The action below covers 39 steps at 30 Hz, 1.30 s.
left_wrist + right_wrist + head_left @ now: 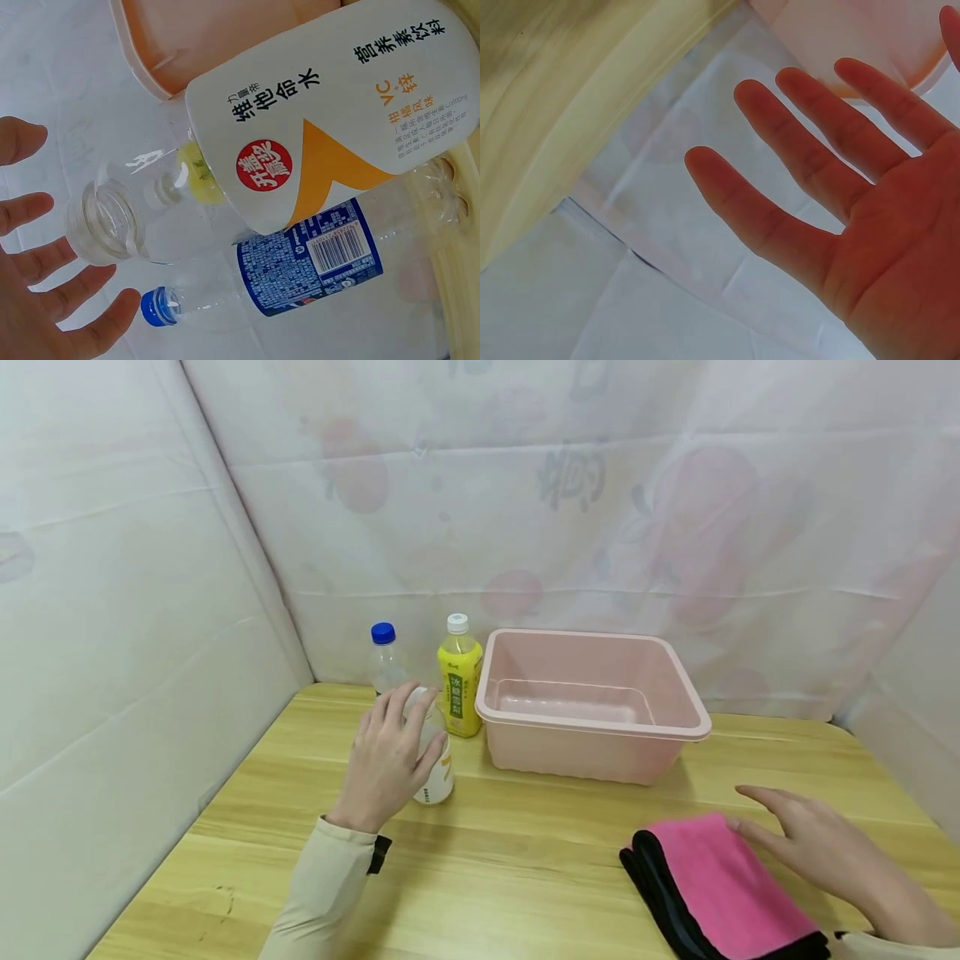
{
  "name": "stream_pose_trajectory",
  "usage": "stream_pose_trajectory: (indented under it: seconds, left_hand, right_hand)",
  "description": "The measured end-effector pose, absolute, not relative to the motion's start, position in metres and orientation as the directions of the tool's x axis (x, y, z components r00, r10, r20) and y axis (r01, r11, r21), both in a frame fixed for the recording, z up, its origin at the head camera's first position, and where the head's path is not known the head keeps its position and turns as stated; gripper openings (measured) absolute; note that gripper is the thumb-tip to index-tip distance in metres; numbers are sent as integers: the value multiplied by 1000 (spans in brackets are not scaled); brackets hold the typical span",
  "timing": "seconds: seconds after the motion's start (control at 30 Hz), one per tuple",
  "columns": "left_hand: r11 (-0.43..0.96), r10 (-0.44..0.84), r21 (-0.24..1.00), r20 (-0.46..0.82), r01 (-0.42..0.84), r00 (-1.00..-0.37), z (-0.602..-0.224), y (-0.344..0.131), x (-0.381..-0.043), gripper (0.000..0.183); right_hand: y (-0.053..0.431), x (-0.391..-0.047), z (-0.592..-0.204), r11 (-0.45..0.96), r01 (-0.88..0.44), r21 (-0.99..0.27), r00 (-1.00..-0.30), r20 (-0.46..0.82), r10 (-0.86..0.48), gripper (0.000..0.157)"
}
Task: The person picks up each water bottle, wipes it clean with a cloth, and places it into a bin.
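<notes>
A bottle with a white label (281, 142) stands upright on the tabletop (487, 877), left of the middle and short of the back edge. Its label carries an orange figure and a red round badge; the neck above is clear. The left hand (386, 760) is at its neck, fingers spread apart and not closed round it; whether a fingertip touches the bottle, I cannot tell.

Just behind, near the back left corner of the tabletop, stands a clear bottle with a blue cap (386, 660) and a blue label. Beside it, to the right along the back edge, is a yellow-labelled bottle (460, 681) with a white cap, upright and close to the left end of a pink tub (577, 752). The tub sits near the back edge.

Toward the right edge, in front of the tub, lies a folded pink and black cloth (738, 885). The right hand (832, 852) is at its right side, fingers and thumb apart, gripping nothing; contact with the cloth is unclear. A pale printed sheet (450, 527) hangs behind the back edge.
</notes>
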<state>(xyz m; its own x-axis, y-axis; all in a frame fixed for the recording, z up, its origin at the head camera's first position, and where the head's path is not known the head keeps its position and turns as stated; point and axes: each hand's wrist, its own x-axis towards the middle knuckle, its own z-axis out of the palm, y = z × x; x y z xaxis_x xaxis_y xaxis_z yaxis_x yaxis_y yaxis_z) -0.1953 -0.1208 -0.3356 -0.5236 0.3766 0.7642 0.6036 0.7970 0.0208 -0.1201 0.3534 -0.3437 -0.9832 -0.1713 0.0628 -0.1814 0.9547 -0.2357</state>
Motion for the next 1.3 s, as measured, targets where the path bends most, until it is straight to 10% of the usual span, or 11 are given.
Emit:
stream_pose_trajectory:
  seconds: [1.3]
  left_hand:
    - [812, 296, 208, 659, 546, -692, -353, -128, -206, 85]
  right_hand:
    - [369, -128, -361, 960, -165, -225, -985, -10, -171, 66]
